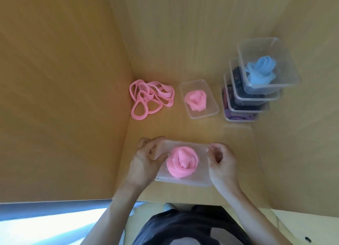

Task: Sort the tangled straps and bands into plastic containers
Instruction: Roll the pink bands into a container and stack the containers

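Soft warm light, overall slight blur, wide-angle bending at edges, bottom-left glare

Plain pinks on a honey-tan wooden surface [73, 79] with faint straight grain.
The nearest clear rectangular plastic container [200, 178] shows a bubblegum-pink rolled band [181, 162] through its colourless walls. A second clear rectangular container [211, 112] farther back holds a paler pink coiled band [195, 100]. The loose tangle of flat looped bands [151, 99] beside it is the same plain pink, unpatterned. In the stack of clear plastic containers [256, 99], the top one carries sky-blue bands [260, 70], the ones beneath hold near-black bands [236, 74], and the lowest holds violet-purple bands [236, 116]. The person's top [183, 226] is black with a grey patch.
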{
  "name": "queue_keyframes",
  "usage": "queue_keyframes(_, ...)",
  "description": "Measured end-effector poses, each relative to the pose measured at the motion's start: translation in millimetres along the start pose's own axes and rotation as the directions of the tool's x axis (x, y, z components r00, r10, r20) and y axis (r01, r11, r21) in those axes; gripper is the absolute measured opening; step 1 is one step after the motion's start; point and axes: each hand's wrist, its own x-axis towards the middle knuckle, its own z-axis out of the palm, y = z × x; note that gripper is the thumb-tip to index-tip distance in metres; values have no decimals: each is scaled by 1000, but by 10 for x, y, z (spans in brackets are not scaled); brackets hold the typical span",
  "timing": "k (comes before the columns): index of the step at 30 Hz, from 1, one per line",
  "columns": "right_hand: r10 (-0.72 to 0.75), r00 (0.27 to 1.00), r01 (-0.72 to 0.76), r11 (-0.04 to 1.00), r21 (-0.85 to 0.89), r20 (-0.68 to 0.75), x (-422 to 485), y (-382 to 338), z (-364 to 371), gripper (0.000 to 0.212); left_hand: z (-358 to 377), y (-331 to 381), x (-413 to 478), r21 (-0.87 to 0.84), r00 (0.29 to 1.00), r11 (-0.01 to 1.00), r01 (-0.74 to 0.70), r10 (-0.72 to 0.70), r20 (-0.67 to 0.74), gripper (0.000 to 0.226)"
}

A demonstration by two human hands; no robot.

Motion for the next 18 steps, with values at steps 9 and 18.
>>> queue_keyframes(9, -86, 996, 88, 987, -137, 23, -145, 10, 49, 24, 133, 16, -65, 117, 990, 989, -94, 81, 113, 46)
queue_keyframes(18, -151, 974, 195, 938, -285, 171, -95, -42, 25, 49, 136, -18, 9, 279, 922, 923, -265, 158, 354, 56)
